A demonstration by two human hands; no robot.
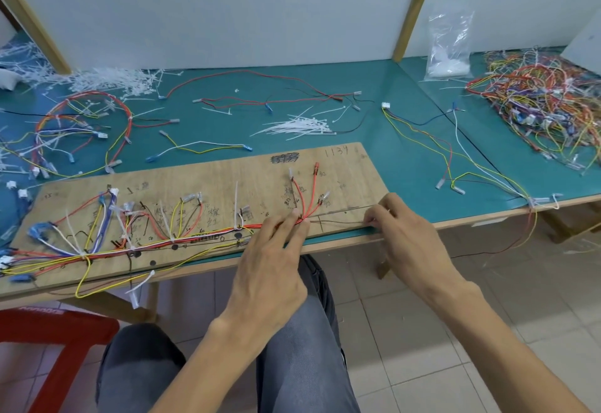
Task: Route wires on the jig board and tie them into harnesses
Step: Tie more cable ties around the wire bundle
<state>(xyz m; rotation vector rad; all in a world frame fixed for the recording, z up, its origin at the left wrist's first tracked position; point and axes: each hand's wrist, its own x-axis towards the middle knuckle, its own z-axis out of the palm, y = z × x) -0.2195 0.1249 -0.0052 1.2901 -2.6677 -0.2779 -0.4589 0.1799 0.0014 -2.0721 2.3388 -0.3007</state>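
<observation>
wires here are light, thin & floppy, so grip close to where u want them to sit, not by the ends. the red bundle (208, 236) runs along the near edge of the jig board (341, 165). ur left hand (273, 250) presses its fan-out flat w/ straight fingers (292, 219). ur right hand (403, 233), fingers curled, pinches the thin dark wire (338, 222) at the board edge.

White wall panels (227, 6) between wooden posts (413, 6); teal tabletop (419, 185) edged in wood; pale tiled floor (536, 299); red plastic stool (55, 328) at lower left.
</observation>
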